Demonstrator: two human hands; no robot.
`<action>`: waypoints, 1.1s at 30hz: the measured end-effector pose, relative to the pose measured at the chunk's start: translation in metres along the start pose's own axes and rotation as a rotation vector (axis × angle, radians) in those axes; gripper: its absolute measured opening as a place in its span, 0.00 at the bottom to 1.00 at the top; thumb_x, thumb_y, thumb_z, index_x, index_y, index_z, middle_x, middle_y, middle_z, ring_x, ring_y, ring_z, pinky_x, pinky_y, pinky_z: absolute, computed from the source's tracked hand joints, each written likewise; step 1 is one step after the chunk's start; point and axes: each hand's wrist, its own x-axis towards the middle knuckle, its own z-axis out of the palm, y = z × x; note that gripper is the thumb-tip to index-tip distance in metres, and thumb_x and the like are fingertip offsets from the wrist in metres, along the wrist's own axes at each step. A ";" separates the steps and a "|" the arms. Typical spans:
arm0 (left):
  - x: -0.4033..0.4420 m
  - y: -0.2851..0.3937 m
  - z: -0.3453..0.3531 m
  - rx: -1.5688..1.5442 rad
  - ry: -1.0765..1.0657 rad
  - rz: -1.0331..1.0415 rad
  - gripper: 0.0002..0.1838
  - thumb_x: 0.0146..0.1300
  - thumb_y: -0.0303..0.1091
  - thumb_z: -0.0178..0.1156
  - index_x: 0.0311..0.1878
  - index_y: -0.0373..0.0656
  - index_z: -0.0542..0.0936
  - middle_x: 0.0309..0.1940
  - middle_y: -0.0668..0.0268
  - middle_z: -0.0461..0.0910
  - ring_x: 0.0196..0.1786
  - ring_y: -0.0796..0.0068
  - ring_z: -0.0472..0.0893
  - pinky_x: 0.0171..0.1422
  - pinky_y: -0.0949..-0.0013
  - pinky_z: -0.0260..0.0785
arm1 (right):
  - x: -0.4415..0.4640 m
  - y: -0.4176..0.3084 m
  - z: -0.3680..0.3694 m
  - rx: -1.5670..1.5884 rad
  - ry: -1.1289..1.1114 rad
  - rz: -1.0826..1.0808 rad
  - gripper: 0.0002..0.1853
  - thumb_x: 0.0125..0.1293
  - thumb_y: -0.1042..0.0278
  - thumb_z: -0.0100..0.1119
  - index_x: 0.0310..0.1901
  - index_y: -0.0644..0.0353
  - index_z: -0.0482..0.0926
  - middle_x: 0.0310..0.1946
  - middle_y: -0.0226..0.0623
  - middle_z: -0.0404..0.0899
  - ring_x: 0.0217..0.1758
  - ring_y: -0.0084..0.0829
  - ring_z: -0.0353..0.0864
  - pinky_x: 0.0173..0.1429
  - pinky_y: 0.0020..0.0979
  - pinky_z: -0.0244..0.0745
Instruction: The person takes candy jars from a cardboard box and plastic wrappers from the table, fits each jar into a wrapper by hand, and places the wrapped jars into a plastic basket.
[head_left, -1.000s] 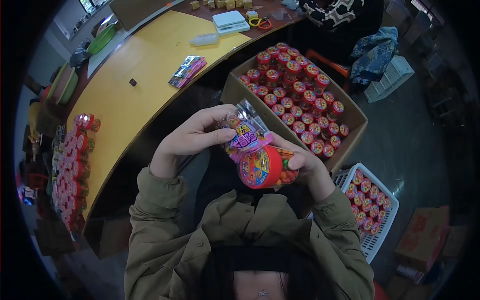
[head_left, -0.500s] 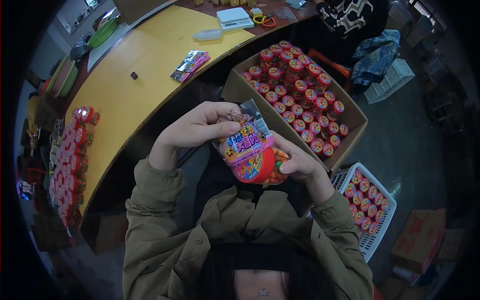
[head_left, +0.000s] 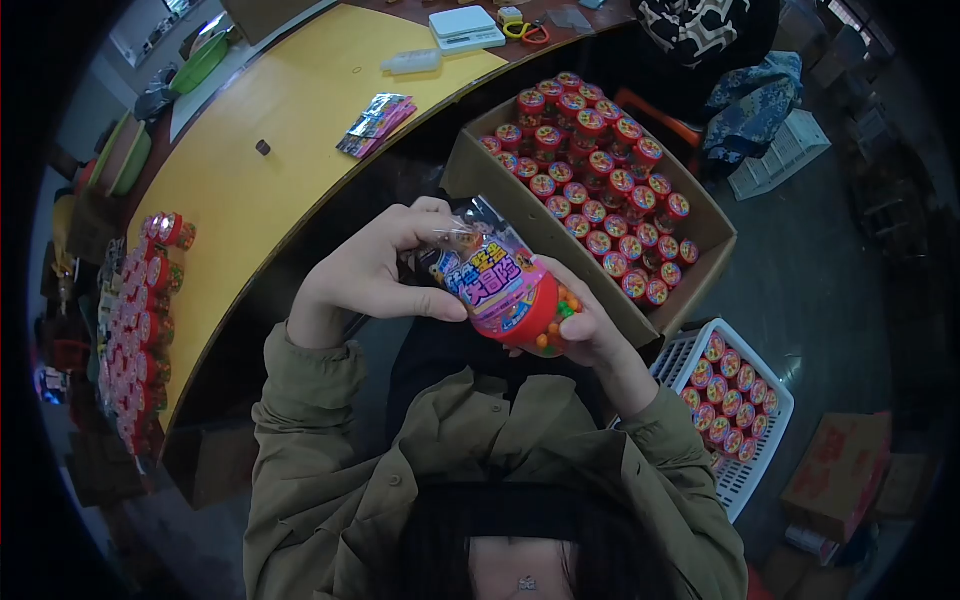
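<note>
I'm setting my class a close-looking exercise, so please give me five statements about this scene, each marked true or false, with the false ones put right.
1. The right hand holds a candy jar. True.
2. The left hand rests on the yellow table. False: it touches the printed packet.
3. Flat packets lie on the yellow table. True.
4. The cardboard box contains green-lidded jars. False: its jars have red lids.
5. The white basket stands on the yellow table. False: it is beside the cardboard box, away from the table.
</note>
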 end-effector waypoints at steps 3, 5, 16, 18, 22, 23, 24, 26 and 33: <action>-0.003 -0.009 -0.005 0.127 0.005 0.099 0.22 0.42 0.35 0.74 0.42 0.39 0.79 0.40 0.62 0.76 0.48 0.68 0.69 0.53 0.67 0.60 | 0.001 -0.004 0.007 0.017 0.000 -0.022 0.47 0.45 0.59 0.68 0.66 0.64 0.54 0.56 0.45 0.68 0.54 0.35 0.75 0.55 0.35 0.74; 0.003 -0.006 -0.007 0.211 -0.160 0.162 0.22 0.40 0.35 0.75 0.40 0.39 0.79 0.40 0.62 0.76 0.48 0.63 0.69 0.55 0.63 0.58 | 0.004 -0.002 0.010 -0.072 0.065 -0.076 0.46 0.46 0.59 0.67 0.65 0.63 0.54 0.55 0.45 0.68 0.50 0.37 0.77 0.50 0.37 0.78; 0.007 -0.026 0.039 0.168 0.475 0.019 0.48 0.33 0.40 0.79 0.61 0.44 0.65 0.64 0.58 0.49 0.65 0.65 0.58 0.65 0.63 0.56 | -0.003 0.009 0.006 0.178 0.037 -0.119 0.39 0.55 0.50 0.58 0.63 0.62 0.55 0.51 0.49 0.69 0.46 0.40 0.78 0.47 0.38 0.78; 0.017 -0.032 0.064 -0.256 0.729 0.004 0.63 0.26 0.47 0.81 0.67 0.37 0.55 0.65 0.59 0.51 0.66 0.65 0.60 0.67 0.64 0.57 | -0.005 0.017 0.001 0.271 0.075 -0.128 0.39 0.56 0.47 0.56 0.63 0.63 0.56 0.51 0.50 0.70 0.45 0.41 0.79 0.45 0.37 0.79; 0.015 -0.035 0.087 -0.876 0.471 -0.164 0.58 0.36 0.50 0.76 0.67 0.36 0.54 0.64 0.56 0.59 0.64 0.67 0.66 0.66 0.63 0.62 | -0.004 0.021 -0.001 0.339 -0.058 -0.100 0.39 0.57 0.41 0.51 0.60 0.67 0.59 0.49 0.52 0.71 0.46 0.44 0.78 0.45 0.38 0.77; 0.016 -0.039 0.091 -0.924 0.453 -0.124 0.56 0.37 0.48 0.75 0.67 0.35 0.54 0.65 0.56 0.58 0.64 0.67 0.66 0.65 0.63 0.63 | -0.004 0.019 0.002 0.389 -0.085 -0.072 0.40 0.57 0.44 0.55 0.62 0.63 0.55 0.50 0.50 0.71 0.45 0.43 0.78 0.44 0.37 0.79; 0.017 -0.042 0.093 -0.971 0.434 -0.085 0.55 0.38 0.47 0.75 0.66 0.35 0.55 0.65 0.55 0.58 0.64 0.67 0.66 0.64 0.64 0.64 | -0.005 0.019 0.004 0.390 -0.082 -0.075 0.40 0.57 0.44 0.55 0.62 0.63 0.55 0.50 0.50 0.71 0.45 0.43 0.78 0.44 0.37 0.79; 0.019 -0.045 0.092 -0.952 0.412 -0.101 0.52 0.37 0.48 0.75 0.64 0.35 0.60 0.65 0.55 0.57 0.66 0.66 0.63 0.65 0.64 0.63 | -0.007 0.019 0.006 0.418 -0.063 -0.038 0.40 0.55 0.45 0.57 0.63 0.62 0.55 0.49 0.50 0.71 0.45 0.43 0.78 0.46 0.37 0.79; 0.021 -0.063 0.091 -1.018 0.250 0.009 0.50 0.31 0.56 0.75 0.56 0.33 0.69 0.64 0.55 0.55 0.71 0.56 0.51 0.70 0.61 0.56 | -0.015 0.017 0.020 0.156 -0.093 -0.084 0.43 0.49 0.51 0.65 0.60 0.67 0.56 0.48 0.48 0.71 0.46 0.40 0.79 0.49 0.37 0.78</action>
